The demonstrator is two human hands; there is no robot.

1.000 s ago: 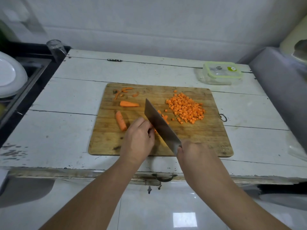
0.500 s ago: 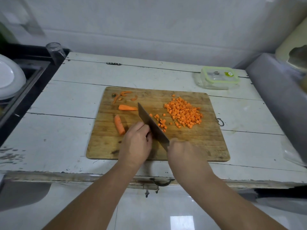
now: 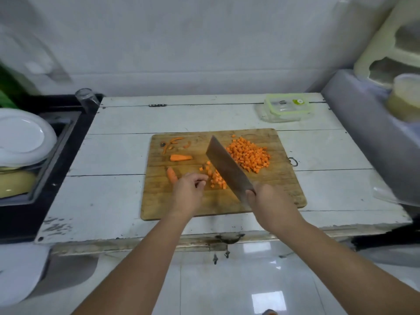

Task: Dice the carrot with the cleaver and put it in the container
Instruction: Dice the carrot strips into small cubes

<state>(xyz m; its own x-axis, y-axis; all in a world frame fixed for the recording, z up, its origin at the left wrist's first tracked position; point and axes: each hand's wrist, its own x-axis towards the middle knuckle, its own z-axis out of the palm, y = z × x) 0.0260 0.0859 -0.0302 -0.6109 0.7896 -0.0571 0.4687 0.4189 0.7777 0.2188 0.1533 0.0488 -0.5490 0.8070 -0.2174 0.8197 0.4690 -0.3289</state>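
A wooden cutting board (image 3: 281, 194) lies on the white table. My right hand (image 3: 270, 201) grips the cleaver (image 3: 227, 169) by its handle, blade raised and slanting toward the far left. A large heap of carrot dice (image 3: 250, 156) sits right of the blade. A smaller cluster of fresh dice (image 3: 216, 177) lies by the blade's left side. My left hand (image 3: 189, 192) hovers beside that cluster, fingers loosely curled, holding nothing. Two uncut carrot pieces (image 3: 181, 157) (image 3: 171, 175) and some peel scraps (image 3: 172, 143) lie at the board's left. The clear container (image 3: 285, 108) with a green-rimmed lid stands at the far right of the table.
A glass (image 3: 86, 98) stands at the table's far left corner. White plates (image 3: 22, 137) sit in a black sink area to the left. A grey appliance (image 3: 372, 137) with a tub on it borders the table's right side. The table's front edge runs just below the board.
The cleaver has lifted off the board and swung up to the right of the fresh dice. My left hand has let go of the cut carrot and drawn back slightly. The camera view has pulled back.
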